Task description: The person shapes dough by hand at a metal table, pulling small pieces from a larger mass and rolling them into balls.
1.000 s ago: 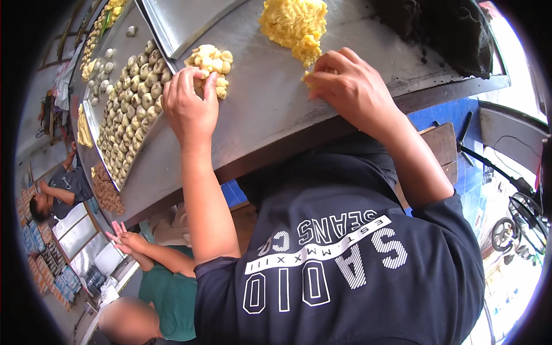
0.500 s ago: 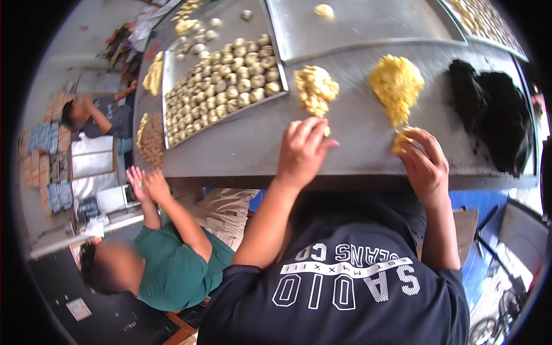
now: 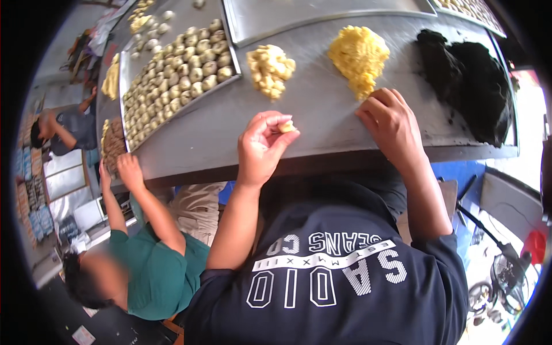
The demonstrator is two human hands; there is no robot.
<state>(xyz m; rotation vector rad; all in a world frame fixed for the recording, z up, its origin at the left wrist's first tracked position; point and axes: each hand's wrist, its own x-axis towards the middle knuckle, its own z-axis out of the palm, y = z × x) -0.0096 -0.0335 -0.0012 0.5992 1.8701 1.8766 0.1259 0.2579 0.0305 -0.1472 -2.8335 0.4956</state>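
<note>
A: Left hand (image 3: 259, 148), state?
B: Gripping. A small pale piece (image 3: 287, 127) is pinched between thumb and index finger, other fingers curled in. Position: above the near part of the metal table (image 3: 325, 123), nearer the person than the pale pile (image 3: 270, 70) and apart from it.
A: Right hand (image 3: 394, 125)?
B: Fingers bent, tips drawn together, at the narrow near end of the yellow mound (image 3: 359, 53). Contents: cannot tell (the fingers hide whatever may be between them). Contact with the mound: unclear too.
A: Layout around them?
B: Pale pile left of the yellow mound, the two apart. Dark mass (image 3: 483, 89) on the right. On the left, a tray (image 3: 233, 57) bearing close-set balls (image 3: 190, 69); a second tray (image 3: 322, 14) beyond the pale pile.
A: Others present?
B: A co-worker in a green shirt (image 3: 158, 279), left side, hands near a brown pile (image 3: 113, 137).
</note>
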